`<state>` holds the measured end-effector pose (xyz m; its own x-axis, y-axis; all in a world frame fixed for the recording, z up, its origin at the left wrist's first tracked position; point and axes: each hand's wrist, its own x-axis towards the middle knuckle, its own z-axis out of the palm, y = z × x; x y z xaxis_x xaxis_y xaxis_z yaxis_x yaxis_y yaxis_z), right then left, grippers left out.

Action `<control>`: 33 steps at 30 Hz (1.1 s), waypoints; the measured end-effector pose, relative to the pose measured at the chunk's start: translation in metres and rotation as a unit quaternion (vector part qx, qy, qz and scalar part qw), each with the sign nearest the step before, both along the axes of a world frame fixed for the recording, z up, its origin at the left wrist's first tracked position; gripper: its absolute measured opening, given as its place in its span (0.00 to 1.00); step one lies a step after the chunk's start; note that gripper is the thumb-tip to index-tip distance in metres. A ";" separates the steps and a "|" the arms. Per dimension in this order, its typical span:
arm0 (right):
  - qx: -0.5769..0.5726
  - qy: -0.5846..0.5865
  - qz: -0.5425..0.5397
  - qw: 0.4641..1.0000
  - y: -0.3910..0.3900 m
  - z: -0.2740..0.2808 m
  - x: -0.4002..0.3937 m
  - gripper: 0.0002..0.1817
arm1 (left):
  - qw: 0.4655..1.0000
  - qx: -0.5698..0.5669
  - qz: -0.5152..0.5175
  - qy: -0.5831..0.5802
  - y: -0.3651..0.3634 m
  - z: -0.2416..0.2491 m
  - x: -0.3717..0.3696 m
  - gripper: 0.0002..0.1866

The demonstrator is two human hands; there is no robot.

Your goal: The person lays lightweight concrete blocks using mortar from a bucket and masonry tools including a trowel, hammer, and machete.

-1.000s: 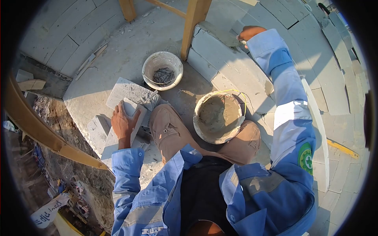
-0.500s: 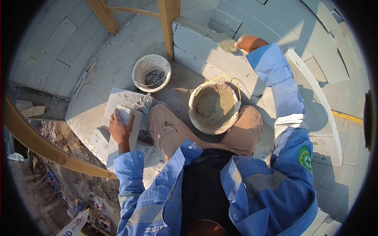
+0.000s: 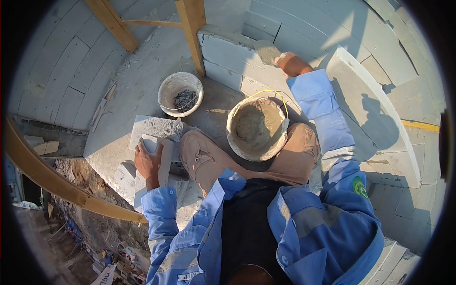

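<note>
My left hand (image 3: 148, 162) lies flat on a grey block piece (image 3: 159, 152) beside my left knee, fingers spread over its top. My right hand (image 3: 289, 63) reaches out over the low block wall (image 3: 228, 54) and grips a trowel (image 3: 267, 51) with mortar on its blade, resting on the top of the blocks. A bucket of grey mortar (image 3: 257, 128) with a yellow handle stands between my knees. A smaller white bucket (image 3: 180, 94) holding dark metal pieces stands just beyond it.
A wooden post (image 3: 192, 28) with a diagonal brace rises behind the white bucket. A long light block (image 3: 375, 109) lies to the right. A curved wooden rail (image 3: 52, 180) runs at the left, with a drop to rubble below it.
My right hand with the trowel has drawn back toward me along the block wall's top. The view has shifted. My left hand has stayed on the block piece.
</note>
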<state>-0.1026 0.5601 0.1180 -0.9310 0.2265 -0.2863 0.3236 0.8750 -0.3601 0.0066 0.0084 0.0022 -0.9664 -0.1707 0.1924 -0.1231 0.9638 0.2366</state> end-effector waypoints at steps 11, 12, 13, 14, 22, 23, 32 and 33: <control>-0.091 0.113 0.020 0.989 -0.026 0.022 0.067 0.21 | 1.000 -0.001 -0.011 0.028 -0.006 -0.009 -0.001 0.46; -0.165 0.053 -0.082 0.981 -0.027 0.025 0.053 0.21 | 1.000 -0.005 -0.010 0.021 -0.004 -0.006 -0.001 0.46; -0.234 -0.008 -0.182 0.955 -0.026 0.029 0.038 0.21 | 1.000 -0.008 -0.009 0.016 -0.004 -0.004 -0.001 0.46; -0.266 -0.001 -0.165 0.950 -0.016 0.013 0.024 0.22 | 1.000 -0.006 -0.005 0.018 -0.004 -0.005 -0.002 0.46; -0.286 -0.017 -0.002 0.958 -0.090 0.039 -0.013 0.23 | 1.000 0.021 -0.001 0.001 -0.001 0.001 -0.002 0.46; -0.200 0.026 0.017 0.979 -0.104 0.031 -0.023 0.22 | 1.000 0.020 0.003 0.003 -0.002 0.001 -0.002 0.46; 0.107 0.080 0.097 0.986 -0.165 -0.005 -0.085 0.25 | 1.000 0.021 -0.002 -0.009 -0.002 0.002 -0.001 0.46; 0.141 0.062 0.134 0.979 -0.161 -0.002 -0.081 0.25 | 1.000 0.022 -0.010 -0.012 -0.003 0.002 -0.002 0.46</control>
<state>-0.1832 0.3990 0.1157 -0.9914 0.0236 -0.1291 0.0384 0.9928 -0.1138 0.0048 0.0056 0.0038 -0.9739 -0.1596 0.1614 -0.1109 0.9550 0.2751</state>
